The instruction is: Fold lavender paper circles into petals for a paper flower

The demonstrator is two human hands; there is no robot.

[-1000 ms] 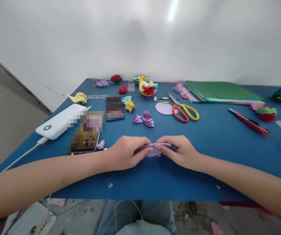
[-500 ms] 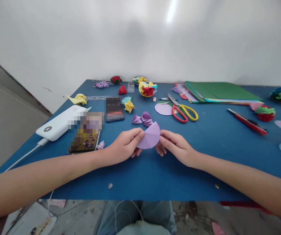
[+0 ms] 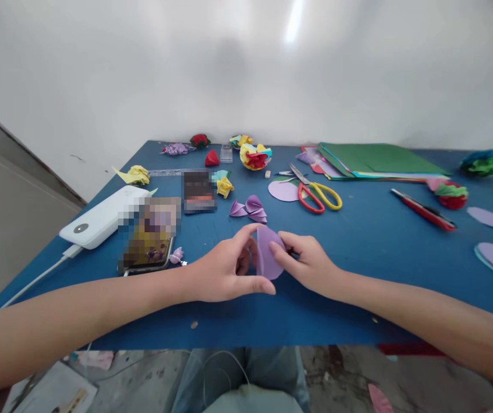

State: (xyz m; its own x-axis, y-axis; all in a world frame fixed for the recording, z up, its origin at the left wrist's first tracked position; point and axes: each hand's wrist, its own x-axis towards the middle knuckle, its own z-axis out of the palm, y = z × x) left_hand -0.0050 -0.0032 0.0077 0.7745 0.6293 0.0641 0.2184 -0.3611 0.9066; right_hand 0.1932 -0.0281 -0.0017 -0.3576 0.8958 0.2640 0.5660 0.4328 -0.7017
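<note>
Fingers (image 3: pixel 243 259) of the left hand (image 3: pixel 223 275) curl loosely round the left side of a lilac paper piece (image 3: pixel 267 261), with the thumb stretched out under its lower edge. It is a light, half-closed hold rather than a hard pinch. That hand sits just right of a phone (image 3: pixel 147 244) and a white power bank (image 3: pixel 100 217), both lying on the blue table (image 3: pixel 358 292).

The paper stands on edge just above the table's near middle, curved like a rounded, half-folded disc. On its right side the right hand (image 3: pixel 306 265) nips it between thumb and forefinger, the other fingers tucked in behind.

By the look of it this is a folding step — the piece is held bent between the two hands, and no sharp crease shows in it. A further fold would call for matching the curved edges and steadying the paper before pressing, since a thin sheet like this likely buckles off-line easily.

Beyond the hands lie folded lilac petals (image 3: pixel 250 207). Further right are scissors (image 3: pixel 317 195) beside a flat lilac circle (image 3: pixel 281 191), then a red utility knife (image 3: pixel 422 210), well apart.
</note>
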